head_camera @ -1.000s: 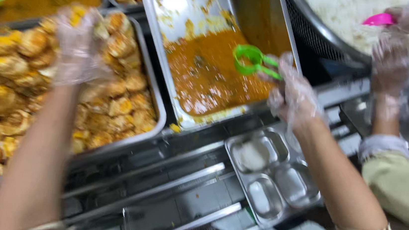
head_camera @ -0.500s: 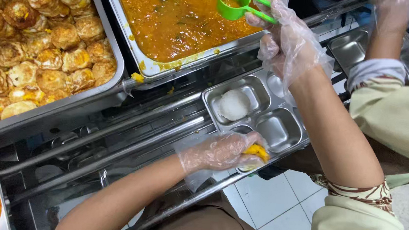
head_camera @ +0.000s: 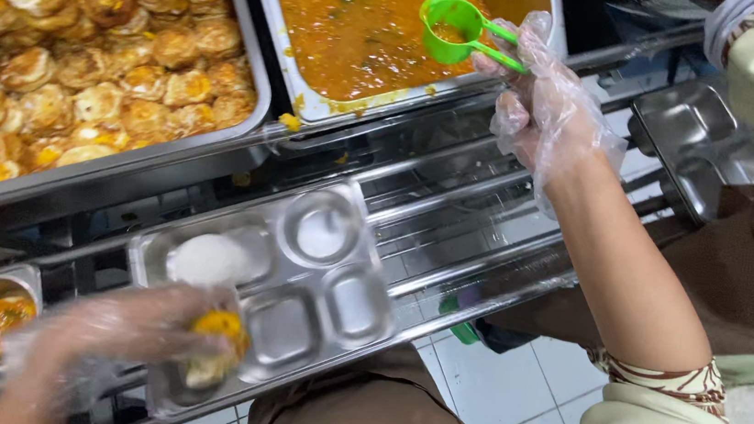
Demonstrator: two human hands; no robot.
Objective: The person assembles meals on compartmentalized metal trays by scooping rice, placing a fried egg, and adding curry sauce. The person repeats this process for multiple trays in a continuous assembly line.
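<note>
Right hand (head_camera: 549,104), in clear plastic glove, fingers clenched on handle of green scoop (head_camera: 452,27); scoop cup sits far-left of grip, over orange curry pan (head_camera: 314,104).

Left hand (head_camera: 121,335), gloved and blurred, grasps fried yellow piece (head_camera: 217,326) at near-left compartment of steel tray (head_camera: 331,304), just near of white rice mound (head_camera: 207,258).

fried patties pan (head_camera: 251,89) | white floor tiles (head_camera: 507,391) | empty steel tray (head_camera: 714,152)
</note>
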